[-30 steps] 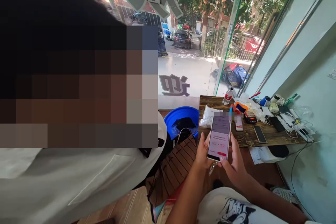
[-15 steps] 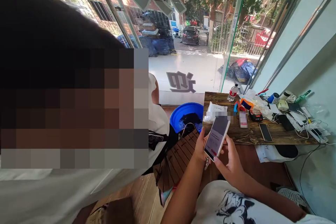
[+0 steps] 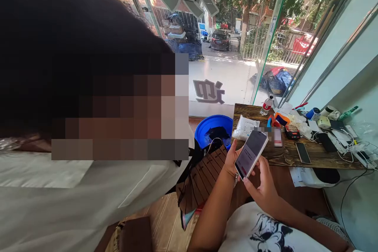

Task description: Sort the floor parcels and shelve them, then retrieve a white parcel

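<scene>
I hold a white smartphone (image 3: 251,153) in both hands over my lap, its lit screen tilted to the left. My left hand (image 3: 232,161) grips its left edge and back. My right hand (image 3: 262,185) supports the lower right side, thumb near the screen. A person in a white shirt (image 3: 88,197) leans in close on my left, filling much of the view.
A wooden table (image 3: 283,157) ahead carries a plastic bag (image 3: 245,126), a water bottle (image 3: 266,105), a dark phone (image 3: 303,152), chargers and cables. A blue basin (image 3: 206,128) stands on the floor by the glass door. A brown bag (image 3: 201,181) lies near my knees.
The phone has tilted from facing me toward the left, and the person beside me has leaned in closer. My view has shifted slightly.
</scene>
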Demonstrator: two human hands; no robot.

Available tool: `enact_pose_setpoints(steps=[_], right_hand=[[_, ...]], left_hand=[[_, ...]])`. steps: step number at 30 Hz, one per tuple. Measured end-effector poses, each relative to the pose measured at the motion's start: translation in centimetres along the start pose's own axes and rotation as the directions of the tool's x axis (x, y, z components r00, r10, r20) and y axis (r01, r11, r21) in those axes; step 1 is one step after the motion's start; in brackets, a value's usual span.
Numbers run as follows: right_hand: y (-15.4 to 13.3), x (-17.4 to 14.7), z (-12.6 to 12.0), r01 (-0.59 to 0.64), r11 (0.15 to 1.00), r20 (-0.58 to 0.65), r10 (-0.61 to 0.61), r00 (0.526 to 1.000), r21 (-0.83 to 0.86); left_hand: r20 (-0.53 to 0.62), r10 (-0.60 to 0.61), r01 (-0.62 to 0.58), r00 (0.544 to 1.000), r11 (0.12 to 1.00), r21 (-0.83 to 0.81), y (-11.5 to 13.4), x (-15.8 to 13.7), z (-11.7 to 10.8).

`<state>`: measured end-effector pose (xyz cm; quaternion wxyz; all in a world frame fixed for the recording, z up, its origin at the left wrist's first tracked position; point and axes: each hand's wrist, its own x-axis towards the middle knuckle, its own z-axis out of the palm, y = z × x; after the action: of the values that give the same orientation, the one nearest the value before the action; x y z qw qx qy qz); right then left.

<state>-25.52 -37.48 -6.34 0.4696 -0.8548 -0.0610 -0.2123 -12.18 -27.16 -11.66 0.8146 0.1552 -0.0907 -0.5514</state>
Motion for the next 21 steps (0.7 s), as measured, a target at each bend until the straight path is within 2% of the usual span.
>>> enact_pose_setpoints(steps=[11,18,21], right_hand=[[0.41,-0.15,0.08,0.005,1.0,0.0,-0.005,1.0,0.026],[0.53,-0.38,0.19,0.01,1.0,-0.007,-0.01,1.0,0.008],[0.53,-0.42,0.18,0.016,1.0,-0.014,-0.016,1.0,-0.001]], left_hand=[[-0.04,-0.009,0.011,0.999,0.999,0.033,-0.1,-0.12,0.2],[0.088,0.018,-0.021,0.996,0.999,0.032,-0.35,-0.16,-0.4],[0.083,0.032,-0.036,0.996,0.998,0.044,-0.39,-0.17,-0.46]])
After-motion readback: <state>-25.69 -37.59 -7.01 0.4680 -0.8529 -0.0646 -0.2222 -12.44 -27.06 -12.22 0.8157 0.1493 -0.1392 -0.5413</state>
